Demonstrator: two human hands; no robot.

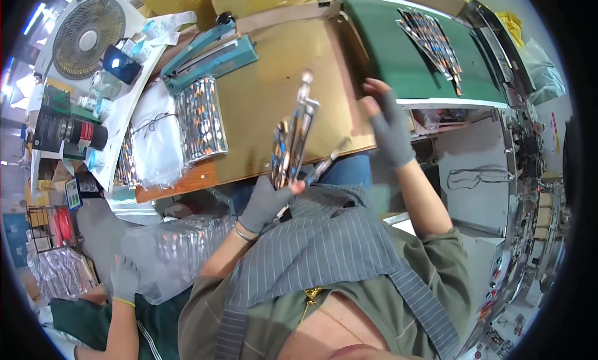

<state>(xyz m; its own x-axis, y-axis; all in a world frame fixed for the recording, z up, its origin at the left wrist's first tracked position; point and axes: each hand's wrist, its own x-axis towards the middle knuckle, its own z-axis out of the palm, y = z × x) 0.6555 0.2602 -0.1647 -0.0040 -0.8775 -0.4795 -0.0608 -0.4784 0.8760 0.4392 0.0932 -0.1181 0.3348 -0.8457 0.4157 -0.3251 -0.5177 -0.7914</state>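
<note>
My left hand (265, 204), in a grey glove with bare fingertips, is closed round a loose bunch of slim patterned sticks (291, 151) in black, white, orange and blue. The bunch points up and away over the table's front edge, and its far end is blurred. One more stick (327, 162) slants apart from the rest beside my lap; I cannot tell whether my left hand holds it. My right hand (389, 126), gloved the same way, is raised near the green belt's left corner, with fingers apart and nothing in them. Similar sticks (436, 42) lie fanned on the green belt (374, 42).
A teal long-arm stapler (208, 57) stands on the brown tabletop (268, 67). Beside it are a stack of patterned sticks (200, 120) and clear plastic bags (156, 135). A fan (89, 39) and a flask (87, 134) stand left. A co-worker's gloved hand (126, 279) is lower left.
</note>
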